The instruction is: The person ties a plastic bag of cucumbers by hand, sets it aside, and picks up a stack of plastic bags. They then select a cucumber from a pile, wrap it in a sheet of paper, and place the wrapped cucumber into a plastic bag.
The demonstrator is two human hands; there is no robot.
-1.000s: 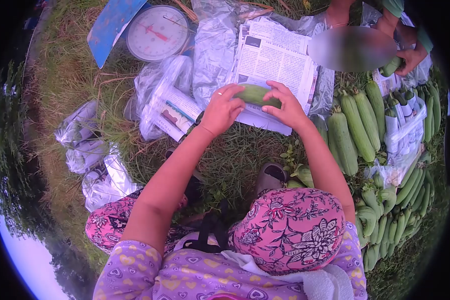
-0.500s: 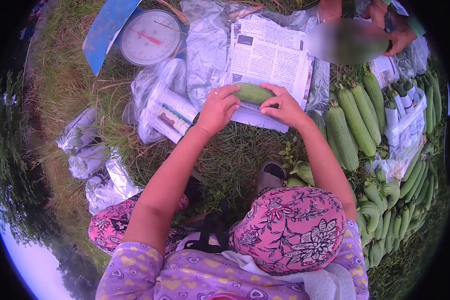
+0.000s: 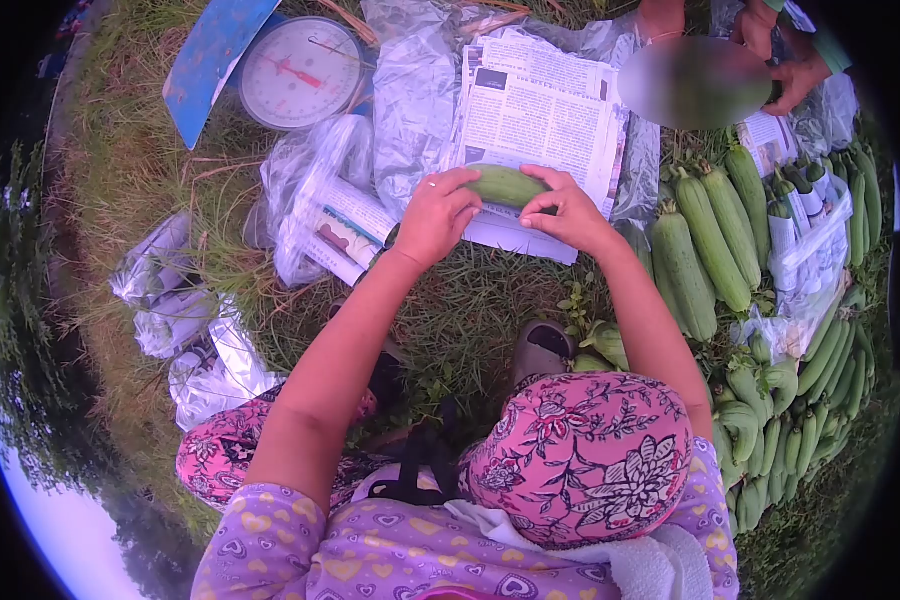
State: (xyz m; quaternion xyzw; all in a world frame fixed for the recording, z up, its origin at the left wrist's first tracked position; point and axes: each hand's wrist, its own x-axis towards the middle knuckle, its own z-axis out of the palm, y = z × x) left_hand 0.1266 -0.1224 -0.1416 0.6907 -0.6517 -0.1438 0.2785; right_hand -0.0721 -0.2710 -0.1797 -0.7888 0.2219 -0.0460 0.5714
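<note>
Gripping gourd [image 3: 507,186] over newspaper [image 3: 535,110] near edge

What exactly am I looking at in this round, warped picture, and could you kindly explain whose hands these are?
There is no machine: a person wears a camera on the head, looking forward and down, hence the rounded view. The left hand and right hand hold a green gourd by its ends over a newspaper stack on the grass. A weighing scale lies beyond, more gourds lie to the right, and another person's hand shows top right.
</note>
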